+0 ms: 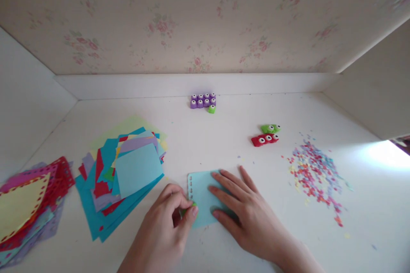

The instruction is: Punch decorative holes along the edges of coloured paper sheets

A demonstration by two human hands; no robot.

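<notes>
The bare left hand (171, 217) has slim fingers and a short, rounded thumbnail (194, 211). The bare right hand (241, 202) has long, slender fingers that narrow toward the tips; its smooth forearm (288, 247) is uncovered down to the view's lower edge.

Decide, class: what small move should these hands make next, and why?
Probably press the green punch with the left hand: it meets the light blue paper below a row of edge holes, and the right hand steadies the sheet.
</notes>
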